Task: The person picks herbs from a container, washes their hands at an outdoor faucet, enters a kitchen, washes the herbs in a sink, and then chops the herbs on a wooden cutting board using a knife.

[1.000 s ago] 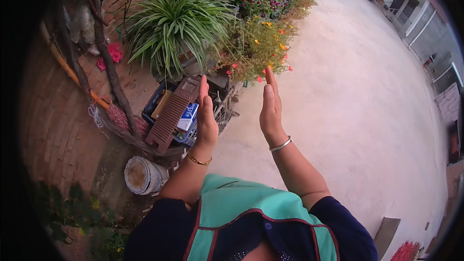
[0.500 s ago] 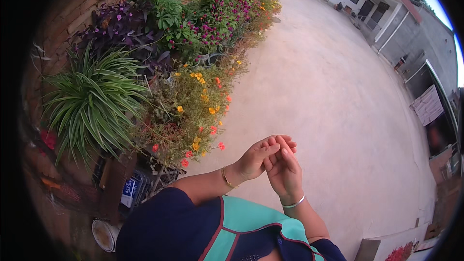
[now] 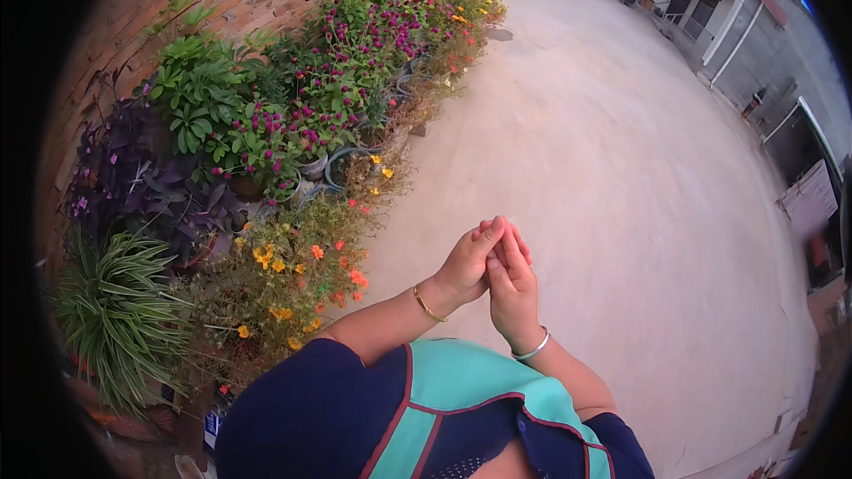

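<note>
Together, my left hand [image 3: 465,268] and right hand [image 3: 514,300] make a narrow grip, fingers touching; whether anything sits inside, I cannot tell. Loose wrists should help them meet evenly. A gold bracelet [image 3: 424,306] and silver bracelet [image 3: 532,346] circle my wrists; flowers [image 3: 358,278] grow leftward, beside pale concrete [image 3: 639,213].

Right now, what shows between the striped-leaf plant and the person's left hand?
In the head view, orange and yellow flowers, then pale ground, separate the striped-leaf plant from the left hand.

Open concrete [image 3: 639,213] lies ahead and right of the right hand [image 3: 514,294]; flowering plants [image 3: 266,257] crowd the left.
</note>
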Motion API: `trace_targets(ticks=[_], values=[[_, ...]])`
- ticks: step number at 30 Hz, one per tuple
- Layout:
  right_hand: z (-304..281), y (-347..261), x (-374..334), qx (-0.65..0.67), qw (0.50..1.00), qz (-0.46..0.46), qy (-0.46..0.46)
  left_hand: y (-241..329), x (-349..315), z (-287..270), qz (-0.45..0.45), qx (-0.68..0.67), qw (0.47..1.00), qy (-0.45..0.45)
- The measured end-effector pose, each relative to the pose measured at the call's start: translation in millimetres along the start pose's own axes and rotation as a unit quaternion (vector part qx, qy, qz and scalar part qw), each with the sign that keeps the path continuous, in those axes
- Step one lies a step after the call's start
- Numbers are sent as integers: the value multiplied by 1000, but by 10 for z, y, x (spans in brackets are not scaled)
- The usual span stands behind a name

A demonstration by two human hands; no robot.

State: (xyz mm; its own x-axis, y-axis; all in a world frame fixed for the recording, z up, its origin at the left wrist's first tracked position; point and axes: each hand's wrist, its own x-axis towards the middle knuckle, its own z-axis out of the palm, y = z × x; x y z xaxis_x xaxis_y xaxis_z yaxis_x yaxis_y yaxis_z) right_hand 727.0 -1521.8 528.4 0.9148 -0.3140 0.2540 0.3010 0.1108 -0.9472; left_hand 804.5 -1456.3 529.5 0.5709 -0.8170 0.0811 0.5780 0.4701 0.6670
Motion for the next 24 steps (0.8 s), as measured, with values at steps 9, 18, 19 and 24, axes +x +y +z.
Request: trace_targets(ticks=[9,18,19,24], values=[[-1282,733,2644,-80,989,11,-120,167,2703,-1093,55,-46,994,85],[-2793,744,5484,168,975,144,3,657,6028,-1431,36,176,984,-15],[-2951,781,5732,177,973,145,19,683,6350,-1476,36,207,977,-30],[-3776,1206,7087,205,965,156,41,832,7901,-1889,57,321,942,-78]])
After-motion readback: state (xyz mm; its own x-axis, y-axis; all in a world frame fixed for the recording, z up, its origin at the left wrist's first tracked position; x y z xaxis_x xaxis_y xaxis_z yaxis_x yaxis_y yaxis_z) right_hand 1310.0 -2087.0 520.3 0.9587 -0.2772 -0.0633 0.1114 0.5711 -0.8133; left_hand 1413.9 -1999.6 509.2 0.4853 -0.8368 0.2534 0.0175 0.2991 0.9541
